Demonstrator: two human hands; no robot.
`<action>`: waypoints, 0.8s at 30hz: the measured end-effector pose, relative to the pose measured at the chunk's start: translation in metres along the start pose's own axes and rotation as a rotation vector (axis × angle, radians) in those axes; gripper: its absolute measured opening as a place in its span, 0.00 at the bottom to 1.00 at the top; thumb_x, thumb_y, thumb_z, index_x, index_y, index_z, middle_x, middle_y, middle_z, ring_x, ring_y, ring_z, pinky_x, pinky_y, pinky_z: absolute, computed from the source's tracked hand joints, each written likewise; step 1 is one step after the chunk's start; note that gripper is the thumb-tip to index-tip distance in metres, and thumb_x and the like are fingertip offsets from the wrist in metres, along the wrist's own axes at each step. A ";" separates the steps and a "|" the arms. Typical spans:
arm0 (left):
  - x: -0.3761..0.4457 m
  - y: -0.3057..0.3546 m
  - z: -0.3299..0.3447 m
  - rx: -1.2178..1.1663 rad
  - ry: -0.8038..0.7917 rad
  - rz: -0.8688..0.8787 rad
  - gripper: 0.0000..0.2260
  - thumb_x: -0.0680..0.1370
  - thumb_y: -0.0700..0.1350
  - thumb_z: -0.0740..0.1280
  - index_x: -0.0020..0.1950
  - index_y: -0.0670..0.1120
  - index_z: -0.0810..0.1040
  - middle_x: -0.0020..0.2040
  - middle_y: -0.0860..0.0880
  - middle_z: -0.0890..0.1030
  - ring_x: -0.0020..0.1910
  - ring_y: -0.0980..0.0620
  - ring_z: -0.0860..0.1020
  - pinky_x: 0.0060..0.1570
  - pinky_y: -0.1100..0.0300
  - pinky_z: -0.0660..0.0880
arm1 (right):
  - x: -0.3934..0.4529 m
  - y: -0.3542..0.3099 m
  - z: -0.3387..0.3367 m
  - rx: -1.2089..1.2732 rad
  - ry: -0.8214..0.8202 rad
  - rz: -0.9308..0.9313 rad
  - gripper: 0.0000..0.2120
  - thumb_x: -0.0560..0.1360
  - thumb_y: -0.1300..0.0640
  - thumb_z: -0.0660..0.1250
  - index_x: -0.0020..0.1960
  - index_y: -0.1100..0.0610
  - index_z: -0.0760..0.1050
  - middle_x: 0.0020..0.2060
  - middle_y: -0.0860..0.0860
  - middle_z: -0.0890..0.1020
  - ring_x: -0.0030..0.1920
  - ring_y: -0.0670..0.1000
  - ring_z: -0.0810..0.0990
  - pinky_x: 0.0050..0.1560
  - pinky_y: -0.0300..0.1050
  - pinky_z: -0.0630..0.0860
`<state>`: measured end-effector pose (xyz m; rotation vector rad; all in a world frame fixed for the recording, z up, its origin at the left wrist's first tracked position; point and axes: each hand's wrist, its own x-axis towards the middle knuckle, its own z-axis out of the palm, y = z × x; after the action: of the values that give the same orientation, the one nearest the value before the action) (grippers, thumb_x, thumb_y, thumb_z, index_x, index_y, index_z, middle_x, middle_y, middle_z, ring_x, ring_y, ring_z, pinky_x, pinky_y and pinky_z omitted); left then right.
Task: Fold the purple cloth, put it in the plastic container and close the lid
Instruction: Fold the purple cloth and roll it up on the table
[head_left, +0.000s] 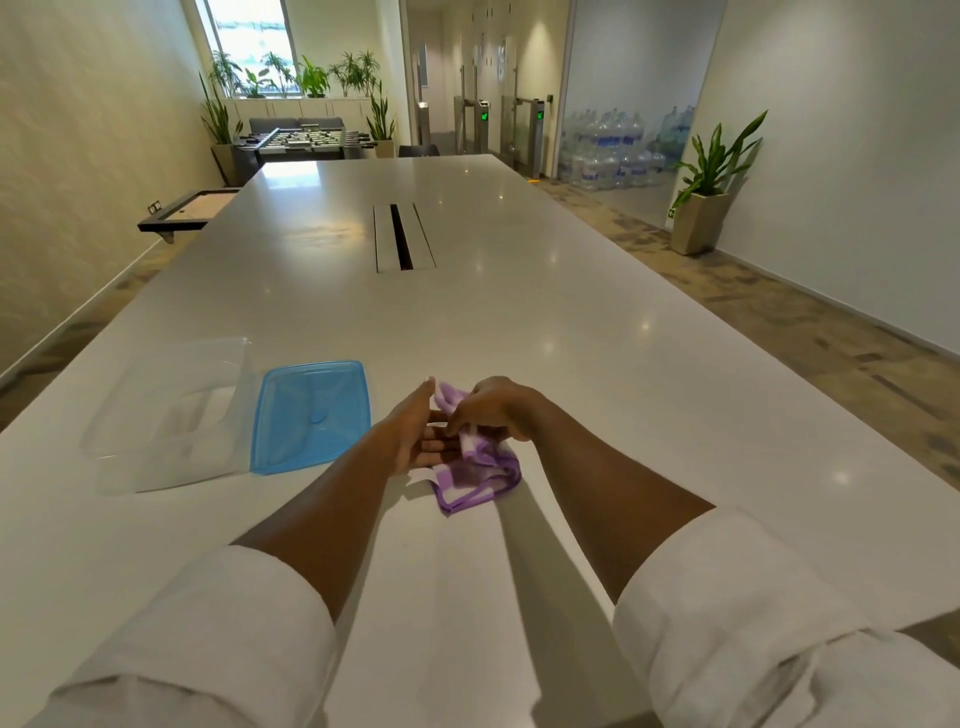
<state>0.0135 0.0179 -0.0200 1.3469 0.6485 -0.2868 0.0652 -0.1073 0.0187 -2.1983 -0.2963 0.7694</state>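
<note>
The purple and white cloth is bunched between my two hands near the middle of the white table. My left hand lies flat against its left side with fingers stretched under it. My right hand curls over the top and grips it; part of the cloth pokes out behind my fingers and a folded corner hangs toward me. To the left stands the clear plastic container, uncovered. Its blue lid lies flat on the table between the container and my left hand.
A cable slot sits in the table's centre farther away. The table's left edge runs close to the container. Potted plants, water bottles and a foosball table stand beyond the table.
</note>
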 end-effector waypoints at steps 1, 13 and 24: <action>0.000 0.000 -0.003 0.003 -0.025 0.020 0.33 0.77 0.68 0.56 0.56 0.39 0.78 0.45 0.40 0.82 0.41 0.45 0.82 0.40 0.53 0.80 | -0.001 -0.002 0.003 -0.033 -0.018 -0.009 0.16 0.69 0.60 0.74 0.54 0.64 0.77 0.46 0.58 0.80 0.45 0.55 0.81 0.54 0.48 0.80; 0.006 -0.012 -0.002 0.284 0.148 0.214 0.13 0.80 0.45 0.62 0.53 0.37 0.80 0.43 0.38 0.80 0.42 0.45 0.79 0.49 0.52 0.78 | -0.012 -0.004 0.014 -0.001 -0.115 -0.001 0.13 0.70 0.70 0.69 0.54 0.71 0.79 0.49 0.65 0.83 0.45 0.58 0.83 0.57 0.52 0.81; 0.020 -0.020 -0.003 0.869 0.553 0.573 0.15 0.75 0.52 0.69 0.62 0.53 0.74 0.56 0.50 0.78 0.55 0.49 0.77 0.47 0.57 0.73 | 0.006 0.032 0.023 -0.609 0.220 -0.303 0.32 0.69 0.41 0.68 0.70 0.53 0.68 0.65 0.57 0.66 0.67 0.59 0.62 0.63 0.55 0.69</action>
<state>0.0177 0.0199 -0.0485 2.4229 0.5670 0.3334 0.0549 -0.1126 -0.0189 -2.6810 -0.8157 0.2804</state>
